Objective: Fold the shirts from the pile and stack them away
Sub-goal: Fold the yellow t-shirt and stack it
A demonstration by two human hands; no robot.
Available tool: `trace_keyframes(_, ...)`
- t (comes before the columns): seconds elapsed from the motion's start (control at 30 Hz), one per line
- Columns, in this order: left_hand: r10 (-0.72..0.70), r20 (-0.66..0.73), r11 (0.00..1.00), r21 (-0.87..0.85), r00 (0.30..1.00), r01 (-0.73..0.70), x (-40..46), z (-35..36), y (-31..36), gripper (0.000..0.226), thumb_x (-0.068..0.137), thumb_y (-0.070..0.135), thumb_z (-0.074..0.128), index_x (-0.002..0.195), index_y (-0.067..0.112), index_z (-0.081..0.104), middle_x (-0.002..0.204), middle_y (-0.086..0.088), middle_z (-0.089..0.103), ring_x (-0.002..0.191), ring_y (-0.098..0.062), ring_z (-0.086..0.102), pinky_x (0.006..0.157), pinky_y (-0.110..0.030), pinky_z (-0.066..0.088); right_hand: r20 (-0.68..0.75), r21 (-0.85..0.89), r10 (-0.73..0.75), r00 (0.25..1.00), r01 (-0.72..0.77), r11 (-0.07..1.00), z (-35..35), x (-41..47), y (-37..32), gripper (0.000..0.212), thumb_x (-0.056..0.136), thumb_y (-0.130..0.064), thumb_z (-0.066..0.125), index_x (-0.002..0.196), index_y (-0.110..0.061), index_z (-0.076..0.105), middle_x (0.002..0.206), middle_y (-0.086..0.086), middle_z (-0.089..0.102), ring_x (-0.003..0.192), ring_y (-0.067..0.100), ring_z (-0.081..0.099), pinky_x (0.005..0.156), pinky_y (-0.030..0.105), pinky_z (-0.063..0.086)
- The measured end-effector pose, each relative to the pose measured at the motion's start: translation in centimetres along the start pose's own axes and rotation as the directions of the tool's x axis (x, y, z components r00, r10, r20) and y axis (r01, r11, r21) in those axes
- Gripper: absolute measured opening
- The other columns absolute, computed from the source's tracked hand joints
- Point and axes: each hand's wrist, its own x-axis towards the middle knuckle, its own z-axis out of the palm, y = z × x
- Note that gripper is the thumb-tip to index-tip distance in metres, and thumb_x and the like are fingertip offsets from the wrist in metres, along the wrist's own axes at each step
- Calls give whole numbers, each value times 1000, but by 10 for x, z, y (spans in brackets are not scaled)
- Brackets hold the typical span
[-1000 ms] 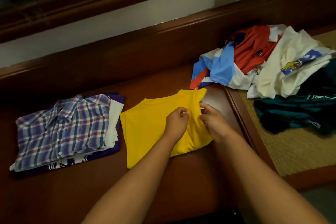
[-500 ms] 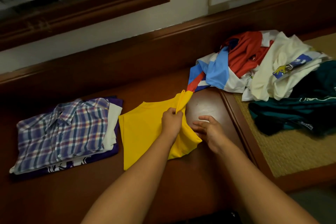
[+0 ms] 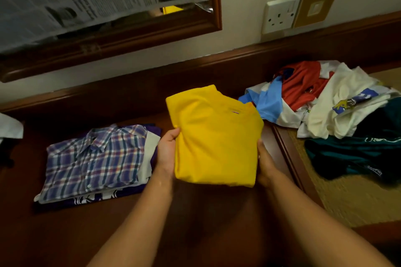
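Observation:
A folded yellow shirt (image 3: 214,138) is held up above the dark wooden surface (image 3: 65,234), between my two hands. My left hand (image 3: 167,151) grips its left edge, thumb on top. My right hand (image 3: 265,162) holds its right edge, with the fingers hidden under the cloth. To the left lies the stack of folded shirts (image 3: 95,162), a blue and red plaid one on top, white and purple ones beneath. At the right sits the unfolded pile (image 3: 321,97) of red, light blue, white and dark green shirts.
A wood-framed mirror (image 3: 108,6) covered with newspaper hangs on the wall behind. A white wall socket (image 3: 280,15) and a tan plate are at the upper right. A woven mat (image 3: 338,193) lies under the pile. A white cloth (image 3: 9,128) shows at the far left.
The yellow shirt, which lay half folded on the surface, is now folded smaller and lifted off it in both hands. The view has tilted up.

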Motion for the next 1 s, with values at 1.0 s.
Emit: trace_keyframes(1.0,529,-258,152,966,809,209,0,-168,-102,24,89,19,65,108,8,53,111,-12,52,104,-29,49,79,-33,38,-95,-990,-497,862,-28,141,-38,-9,27,45,92,-20,60,131,-5,45,128,19,46,109,35,49,88,43,43)
